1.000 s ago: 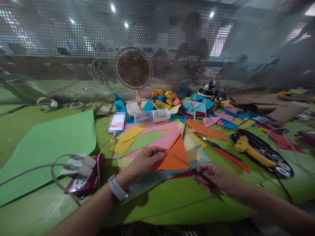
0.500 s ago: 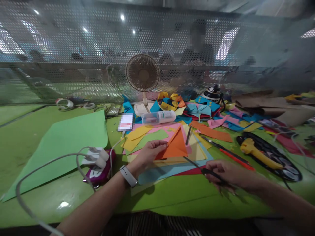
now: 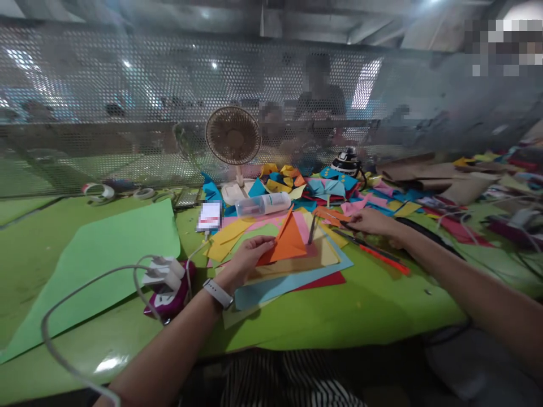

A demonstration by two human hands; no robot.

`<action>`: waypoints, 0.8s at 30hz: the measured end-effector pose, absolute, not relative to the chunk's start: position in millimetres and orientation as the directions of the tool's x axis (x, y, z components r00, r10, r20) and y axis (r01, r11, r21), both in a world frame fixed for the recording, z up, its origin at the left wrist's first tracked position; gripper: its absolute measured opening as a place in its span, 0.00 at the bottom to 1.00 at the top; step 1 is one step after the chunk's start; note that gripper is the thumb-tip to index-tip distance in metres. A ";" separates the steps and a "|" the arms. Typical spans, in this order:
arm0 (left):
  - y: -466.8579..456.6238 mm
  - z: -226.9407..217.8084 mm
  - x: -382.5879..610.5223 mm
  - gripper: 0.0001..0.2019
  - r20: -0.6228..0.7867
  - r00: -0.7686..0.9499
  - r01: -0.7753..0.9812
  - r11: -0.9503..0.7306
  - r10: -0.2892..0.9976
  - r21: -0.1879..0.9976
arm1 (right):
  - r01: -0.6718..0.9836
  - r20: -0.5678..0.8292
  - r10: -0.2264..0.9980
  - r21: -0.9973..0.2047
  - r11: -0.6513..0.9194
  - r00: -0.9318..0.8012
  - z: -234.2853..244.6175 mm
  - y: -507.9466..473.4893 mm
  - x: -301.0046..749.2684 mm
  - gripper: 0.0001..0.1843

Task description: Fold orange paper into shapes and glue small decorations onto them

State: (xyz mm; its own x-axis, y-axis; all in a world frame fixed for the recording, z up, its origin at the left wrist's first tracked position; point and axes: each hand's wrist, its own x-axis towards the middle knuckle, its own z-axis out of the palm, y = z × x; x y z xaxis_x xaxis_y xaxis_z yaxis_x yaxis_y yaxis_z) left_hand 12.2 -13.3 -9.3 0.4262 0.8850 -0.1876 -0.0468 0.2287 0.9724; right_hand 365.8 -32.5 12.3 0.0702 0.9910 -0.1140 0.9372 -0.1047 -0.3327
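Note:
My left hand (image 3: 252,254), with a white watch band at the wrist, pinches the left side of a folded orange paper triangle (image 3: 291,240). The triangle rests over a stack of coloured sheets, with a light blue sheet (image 3: 275,293) near the bottom. Further right, my right hand (image 3: 373,221) is closed around dark-handled scissors (image 3: 345,224), mostly covered by the fingers. Their thin blades point left over an orange strip (image 3: 324,215). Just below that hand lies a black and red-orange cutter (image 3: 384,259). A slim dark tool (image 3: 313,229) lies right of the triangle.
A fan (image 3: 233,135) stands behind a plastic bottle (image 3: 263,204) and heaped folded paper (image 3: 326,187). To the left are a large green sheet (image 3: 110,254), a purple power block (image 3: 173,299) with cables, a phone (image 3: 209,216) and tape rolls (image 3: 98,193). A perforated panel (image 3: 161,85) closes off the back.
My right hand has moved away from the triangle's lower corner with the scissors, up and right, past the cutter. My left hand still holds the triangle. The camera view has shifted.

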 end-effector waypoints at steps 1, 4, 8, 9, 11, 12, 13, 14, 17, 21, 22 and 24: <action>-13.1 -9.6 12.1 0.19 -0.184 0.437 -0.050 0.228 0.880 0.972 | 0.953 -0.103 0.991 -0.283 -0.110 0.084 11.8 -25.8 368.5 0.19; -12.6 -10.4 11.6 0.18 -0.180 0.447 -0.057 0.228 0.876 0.972 | 0.971 -0.048 0.991 -0.196 -0.134 0.127 9.5 -10.7 371.9 0.18; -12.3 -11.4 11.3 0.17 -0.189 0.438 -0.039 0.228 0.879 0.973 | 0.975 -0.012 0.982 -0.113 -0.191 0.191 2.5 -1.0 369.5 0.18; -12.1 -11.9 11.3 0.17 -0.186 0.444 -0.038 0.226 0.877 0.973 | 0.972 -0.016 0.978 -0.101 -0.210 0.210 0.5 0.0 368.3 0.18; -11.9 -13.1 11.4 0.16 -0.175 0.457 -0.047 0.220 0.872 0.974 | 0.967 -0.027 0.971 -0.089 -0.239 0.238 -2.3 0.5 366.1 0.18; -11.8 -13.7 11.4 0.15 -0.169 0.460 -0.052 0.216 0.872 0.975 | 0.965 -0.034 0.969 -0.090 -0.246 0.244 -2.7 0.1 365.2 0.18; -11.9 -14.1 11.4 0.15 -0.164 0.461 -0.053 0.211 0.872 0.976 | 0.965 -0.043 0.969 -0.094 -0.246 0.243 -2.3 -0.7 364.5 0.18; -12.1 -14.4 11.4 0.14 -0.163 0.462 -0.046 0.207 0.872 0.977 | 0.965 -0.054 0.970 -0.103 -0.241 0.237 -1.0 -2.0 363.7 0.17; -12.9 -14.5 11.0 0.13 -0.168 0.455 -0.010 0.194 0.874 0.981 | 0.966 -0.064 0.977 -0.148 -0.211 0.203 6.8 -8.6 357.9 0.14; -13.3 -15.5 10.3 0.14 -0.139 0.451 -0.001 0.156 0.882 0.988 | 0.954 0.017 0.994 -0.283 -0.097 0.106 18.2 -22.7 327.3 0.19; -13.2 -15.9 10.2 0.15 -0.130 0.452 0.006 0.143 0.883 0.990 | 0.925 0.005 1.000 -0.379 -0.026 0.031 19.4 -26.7 314.9 0.22; -13.0 -16.9 10.1 0.15 -0.119 0.463 0.018 0.125 0.878 0.992 | 0.674 -0.068 0.977 -0.733 0.090 -0.203 18.4 -33.7 287.6 0.25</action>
State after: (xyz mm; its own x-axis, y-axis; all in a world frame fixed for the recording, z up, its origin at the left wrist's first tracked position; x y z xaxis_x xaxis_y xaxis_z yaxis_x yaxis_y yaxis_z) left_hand 10.1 -13.0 -16.9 0.4627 0.8785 -0.1192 0.0178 0.1252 0.9920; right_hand 287.6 -33.7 18.4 -0.2034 0.9767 -0.0678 0.6740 0.0895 -0.7333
